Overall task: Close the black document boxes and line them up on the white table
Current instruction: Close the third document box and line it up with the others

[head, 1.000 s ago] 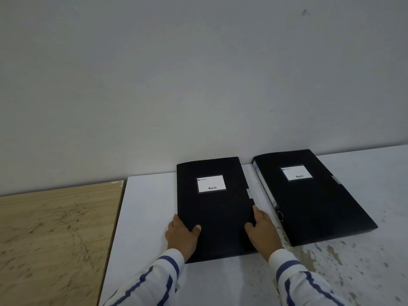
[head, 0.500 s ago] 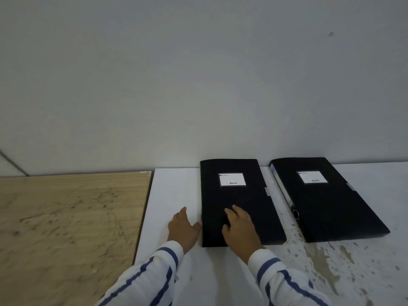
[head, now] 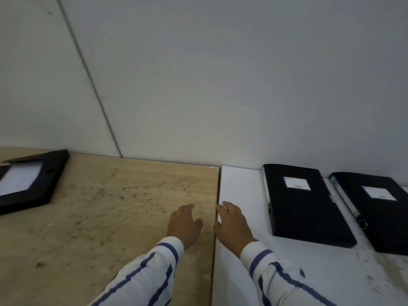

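Two closed black document boxes lie side by side on the white table (head: 238,186): one (head: 304,208) nearer the middle, the other (head: 379,215) at the right edge of view, each with a white label. A third black box (head: 28,184) lies open at the far left on the wooden table (head: 123,195), white paper showing inside. My left hand (head: 184,224) hovers over the wooden table, fingers apart, holding nothing. My right hand (head: 233,224) is over the white table's left edge, also empty, apart from the boxes.
A grey wall (head: 220,85) runs right behind both tables. A dark seam separates the wooden table from the white one. The white table's near right surface is scuffed and stained.
Both hands have left the middle box and moved left, to the seam between the tables. The view has swung left, bringing the open box into sight.
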